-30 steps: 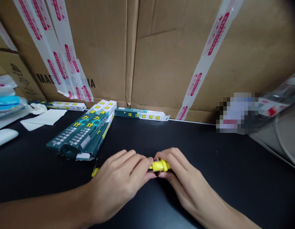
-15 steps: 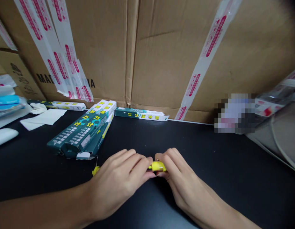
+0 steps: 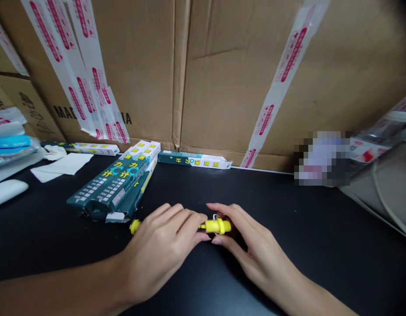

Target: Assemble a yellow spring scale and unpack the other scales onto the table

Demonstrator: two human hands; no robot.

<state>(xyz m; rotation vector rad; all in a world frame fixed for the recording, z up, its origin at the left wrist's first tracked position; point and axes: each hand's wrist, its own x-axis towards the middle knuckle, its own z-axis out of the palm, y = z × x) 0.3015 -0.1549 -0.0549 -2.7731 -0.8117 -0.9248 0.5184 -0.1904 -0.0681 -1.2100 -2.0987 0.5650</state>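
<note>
Both my hands rest on a black table (image 3: 315,245) and meet over a long yellow tool (image 3: 216,226). My left hand (image 3: 162,245) lies closed over its shaft, so only the far yellow end (image 3: 134,226) pokes out at the left. My right hand (image 3: 245,241) pinches the thicker yellow part between thumb and fingers. A small metal piece shows just above that part.
A stack of dark green and white long cartons (image 3: 119,182) lies left of my hands, and two single ones (image 3: 194,159) lie along taped cardboard boxes (image 3: 222,74) at the back. White paper (image 3: 63,164) and a white object (image 3: 7,191) lie far left. Packaged goods (image 3: 380,145) stand at right.
The yellow tool has been turned and lifted slightly; more of its thick part shows between my hands. My right fingers have loosened from a cover to a pinch.
</note>
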